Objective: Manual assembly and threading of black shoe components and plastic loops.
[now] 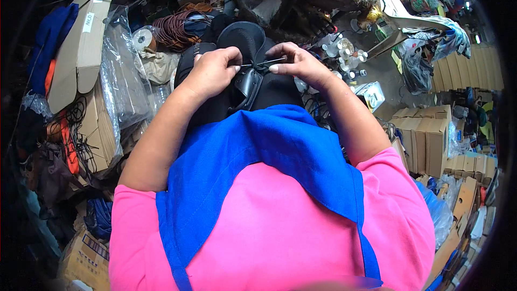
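Note:
A black leather piece point(249, 87) with a glossy face and a rounded upper part point(242, 36) stands between my knees; I cannot tell what kind of article it is. My left hand point(215, 71) is closed in a pinch at its left side, thumb and forefinger on a thin pale strand. Across from it, my right hand point(297, 64) has thumb and forefinger bent around the right side of the same spot. A thin, straight, light line point(276, 60), a needle or a thread, runs at these fingers. Both hands are close together, just above the leather.
A blue apron point(253, 129) covers my lap. Coiled brown cord point(175, 29) and a white spool point(142, 39) lie at the left, near folded cardboard point(81, 48). On the right are several small bottles point(347, 54), a metal can point(370, 96) and stacked cardboard boxes point(423, 134).

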Demonstrator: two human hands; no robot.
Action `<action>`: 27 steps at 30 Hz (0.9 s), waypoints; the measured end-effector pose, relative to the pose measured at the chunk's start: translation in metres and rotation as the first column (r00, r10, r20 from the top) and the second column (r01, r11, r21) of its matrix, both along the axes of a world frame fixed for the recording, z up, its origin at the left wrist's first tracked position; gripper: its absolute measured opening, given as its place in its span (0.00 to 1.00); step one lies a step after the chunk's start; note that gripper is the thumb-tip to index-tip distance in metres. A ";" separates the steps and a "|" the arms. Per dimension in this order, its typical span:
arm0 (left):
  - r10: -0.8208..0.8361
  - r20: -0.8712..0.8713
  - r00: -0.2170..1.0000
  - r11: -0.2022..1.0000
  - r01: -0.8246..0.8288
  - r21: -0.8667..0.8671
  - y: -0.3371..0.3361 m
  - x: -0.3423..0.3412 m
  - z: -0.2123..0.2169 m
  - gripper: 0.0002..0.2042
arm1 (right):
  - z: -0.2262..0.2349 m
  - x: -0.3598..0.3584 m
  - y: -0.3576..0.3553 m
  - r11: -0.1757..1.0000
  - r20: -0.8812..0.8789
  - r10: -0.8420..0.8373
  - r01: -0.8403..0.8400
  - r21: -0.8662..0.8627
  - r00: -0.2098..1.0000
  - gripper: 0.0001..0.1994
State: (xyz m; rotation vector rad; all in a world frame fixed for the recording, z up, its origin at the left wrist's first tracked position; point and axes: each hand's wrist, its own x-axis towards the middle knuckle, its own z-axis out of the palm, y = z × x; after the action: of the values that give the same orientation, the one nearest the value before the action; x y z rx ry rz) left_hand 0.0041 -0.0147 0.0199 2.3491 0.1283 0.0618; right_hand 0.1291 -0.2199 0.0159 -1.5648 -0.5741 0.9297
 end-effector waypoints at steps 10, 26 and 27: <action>-0.111 -0.009 0.994 0.988 0.112 0.104 0.000 0.006 -0.002 0.09 | 0.007 -0.002 -0.037 0.981 0.111 0.098 -0.077 -0.180 0.989 0.08; -0.069 -0.036 0.997 0.970 0.075 0.232 -0.015 0.019 0.006 0.14 | 0.049 0.008 0.000 0.927 0.901 0.353 0.034 -0.373 0.254 0.08; -0.152 -0.045 0.987 0.970 0.158 0.184 -0.008 0.019 0.005 0.10 | 0.052 0.001 0.004 0.859 0.851 0.511 -0.025 -0.512 0.122 0.07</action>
State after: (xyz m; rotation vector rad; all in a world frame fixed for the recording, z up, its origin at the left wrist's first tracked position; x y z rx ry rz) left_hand 0.0232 -0.0226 0.0249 2.5408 -0.0489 -0.0408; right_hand 0.1303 -0.2163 0.0674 -2.4269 -1.7946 0.0487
